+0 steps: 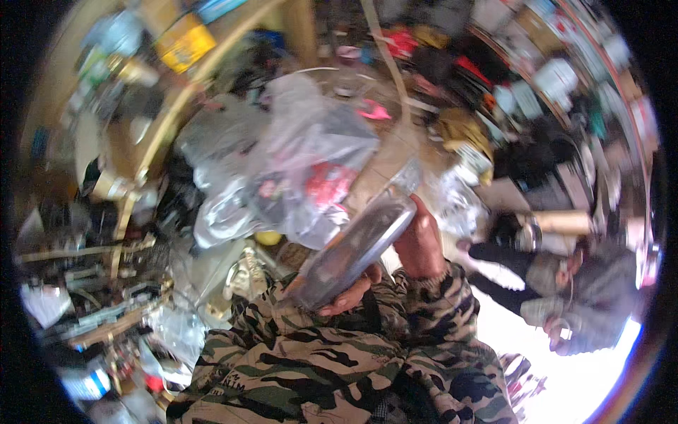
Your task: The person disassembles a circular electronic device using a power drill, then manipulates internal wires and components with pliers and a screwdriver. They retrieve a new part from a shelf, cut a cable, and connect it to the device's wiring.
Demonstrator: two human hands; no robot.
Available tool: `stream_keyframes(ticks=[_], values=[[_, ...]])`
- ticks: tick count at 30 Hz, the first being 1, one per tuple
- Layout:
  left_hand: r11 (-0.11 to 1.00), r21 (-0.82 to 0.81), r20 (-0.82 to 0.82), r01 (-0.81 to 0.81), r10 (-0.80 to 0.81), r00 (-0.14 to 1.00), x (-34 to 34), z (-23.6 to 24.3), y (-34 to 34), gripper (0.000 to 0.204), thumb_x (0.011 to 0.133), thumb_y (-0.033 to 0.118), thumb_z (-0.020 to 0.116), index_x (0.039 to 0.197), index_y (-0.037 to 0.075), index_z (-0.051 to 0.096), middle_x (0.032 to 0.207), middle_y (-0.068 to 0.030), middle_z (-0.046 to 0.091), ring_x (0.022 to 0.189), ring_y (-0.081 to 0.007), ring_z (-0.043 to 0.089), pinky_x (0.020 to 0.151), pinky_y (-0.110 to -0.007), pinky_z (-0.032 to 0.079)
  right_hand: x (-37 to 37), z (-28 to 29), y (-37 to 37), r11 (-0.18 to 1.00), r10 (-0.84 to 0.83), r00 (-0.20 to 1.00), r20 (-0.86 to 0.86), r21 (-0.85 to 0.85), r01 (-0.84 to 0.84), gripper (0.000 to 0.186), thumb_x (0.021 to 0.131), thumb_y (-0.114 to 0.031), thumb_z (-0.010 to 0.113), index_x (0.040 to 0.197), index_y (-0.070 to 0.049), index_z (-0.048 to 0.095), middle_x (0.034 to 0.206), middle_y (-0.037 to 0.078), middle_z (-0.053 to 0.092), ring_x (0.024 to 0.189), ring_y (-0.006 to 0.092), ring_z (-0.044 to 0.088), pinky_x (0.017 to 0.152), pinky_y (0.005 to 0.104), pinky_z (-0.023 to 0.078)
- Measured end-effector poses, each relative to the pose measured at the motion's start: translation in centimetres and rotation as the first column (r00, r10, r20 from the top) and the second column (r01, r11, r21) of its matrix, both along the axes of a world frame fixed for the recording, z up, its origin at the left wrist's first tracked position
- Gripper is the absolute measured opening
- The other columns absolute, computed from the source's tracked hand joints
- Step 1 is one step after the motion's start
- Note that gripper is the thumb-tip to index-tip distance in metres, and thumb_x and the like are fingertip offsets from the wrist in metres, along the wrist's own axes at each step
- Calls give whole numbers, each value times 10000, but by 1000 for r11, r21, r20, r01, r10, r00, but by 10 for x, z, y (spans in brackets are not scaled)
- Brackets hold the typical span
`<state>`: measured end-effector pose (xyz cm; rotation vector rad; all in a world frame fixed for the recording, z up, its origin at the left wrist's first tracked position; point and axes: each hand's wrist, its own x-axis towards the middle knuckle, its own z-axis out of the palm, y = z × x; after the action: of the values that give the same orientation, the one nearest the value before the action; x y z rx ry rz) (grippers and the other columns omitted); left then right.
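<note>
A long, dark grey object [357,251] with rounded ends and a glossy, see-through-looking surface lies slantwise in front of my body. Motion blur hides its exact kind. My left hand [349,295] grips its near, lower end, with fingers curled round the underside. At the far, upper end my right hand [421,240] is closed against its right side, the thumb by the tip. Camouflage sleeves cover both arms. Just beyond the object is a heap of clear and whitish plastic bags [304,141], with something red and white [328,182] inside.
On the right, another person [586,290] in grey and dark clothes is close by, beside a bright opening. Cluttered shelves [544,71] rise at the far right. A yellow box [185,46] sits at the far left, above piles of tools and scraps [92,311].
</note>
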<state>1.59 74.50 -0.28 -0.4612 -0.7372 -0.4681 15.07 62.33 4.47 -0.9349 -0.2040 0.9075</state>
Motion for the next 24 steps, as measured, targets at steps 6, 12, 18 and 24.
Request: stream_keyframes(ticks=[6, 12, 18, 24], values=[[933, 341, -618, 114, 131, 775, 12, 29, -79, 814, 1027, 546, 469, 1553, -17, 206, 1311, -237, 559, 1094, -386, 628, 935, -507, 522, 18, 25, -76, 919, -391, 920, -22, -53, 390, 524, 984, -348, 652, 1330, 28, 535, 1149, 101, 678, 1022, 188, 657, 922, 334, 530], [307, 869, -453, 387, 182, 873, 41, -16, -147, 794, 1017, 570, 481, 1564, 46, 242, 1461, -166, 478, 1268, -308, 561, 1040, -488, 489, 17, -11, -218, 681, -732, 670, -125, -103, 725, 420, 979, -295, 671, 1254, 10, 585, 1108, 77, 674, 964, 177, 631, 855, 342, 519], [303, 935, -176, 183, -50, 983, 81, 32, -251, 912, 929, 255, 720, 1605, 88, 132, 1492, -114, 417, 1313, -245, 509, 1058, -433, 471, -5, -38, -338, 438, -875, 388, -288, -130, 890, 373, 998, -357, 640, 1157, -20, 628, 967, 76, 693, 796, 198, 671, 723, 362, 573], [-57, 995, 63, -84, -305, 950, 79, 44, -316, 903, 854, 29, 780, 1579, 14, 241, 1452, -108, 487, 1305, -186, 488, 1095, -344, 408, -64, -73, -424, 236, -896, 194, -399, -60, 970, 455, 995, -475, 568, 1069, -30, 626, 869, 110, 683, 703, 244, 671, 633, 392, 580]])
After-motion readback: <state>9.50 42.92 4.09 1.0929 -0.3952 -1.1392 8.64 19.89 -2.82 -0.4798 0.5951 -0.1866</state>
